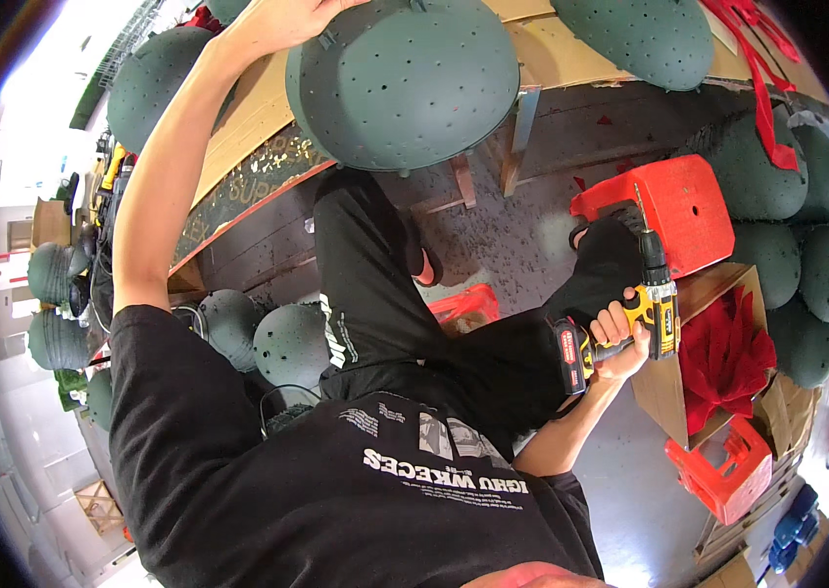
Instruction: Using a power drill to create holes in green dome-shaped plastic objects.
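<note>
My right hand is closed round the handle of a yellow and black cordless drill, its long thin bit pointing away from me above my right thigh. A large dark green plastic dome, dotted with small holes, sits at the near edge of the cardboard-covered table. My left hand lies against the far left of this dome; the picture's upper edge cuts off most of its fingers, so their grip is hidden. The drill is well apart from the dome.
Other green domes lie on the table, left and right, and in stacks at the right. A red plastic stool stands beyond the drill. Beside it, a cardboard box holds red material. Dark scraps litter the floor.
</note>
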`<state>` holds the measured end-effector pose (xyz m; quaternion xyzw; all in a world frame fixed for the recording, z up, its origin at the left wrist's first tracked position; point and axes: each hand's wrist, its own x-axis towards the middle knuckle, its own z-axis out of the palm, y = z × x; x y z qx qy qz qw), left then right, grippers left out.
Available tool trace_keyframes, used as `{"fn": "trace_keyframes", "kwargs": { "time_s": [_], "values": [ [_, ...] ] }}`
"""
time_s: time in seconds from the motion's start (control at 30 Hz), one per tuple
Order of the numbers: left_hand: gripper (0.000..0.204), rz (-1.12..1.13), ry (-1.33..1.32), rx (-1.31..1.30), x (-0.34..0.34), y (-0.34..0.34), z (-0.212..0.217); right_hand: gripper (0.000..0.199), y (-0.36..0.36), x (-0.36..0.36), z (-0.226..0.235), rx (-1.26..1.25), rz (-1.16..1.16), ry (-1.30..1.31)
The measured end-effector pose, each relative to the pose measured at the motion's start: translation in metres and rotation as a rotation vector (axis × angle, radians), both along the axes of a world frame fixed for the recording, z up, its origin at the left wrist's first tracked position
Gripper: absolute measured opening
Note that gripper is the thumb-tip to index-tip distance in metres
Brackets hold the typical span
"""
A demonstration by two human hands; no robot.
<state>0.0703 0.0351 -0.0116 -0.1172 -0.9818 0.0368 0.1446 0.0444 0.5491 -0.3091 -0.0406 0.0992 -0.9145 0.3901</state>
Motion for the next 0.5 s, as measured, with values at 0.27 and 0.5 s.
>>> {"fn": "trace_keyframes", "kwargs": {
  "time_s": [0.27, 0.5],
  "values": [
    [0.017, -0.078, -0.061, -0.012, 0.008, -0.011, 0.018, 0.049, 0.000, -0.001, 0.000, -0.005, 0.007, 0.007],
    [0.015, -0.067, -0.049, 0.070, 0.012, -0.015, 0.007, 0.049, 0.002, 0.002, -0.001, 0.019, 0.003, 0.020]
  ]
}}
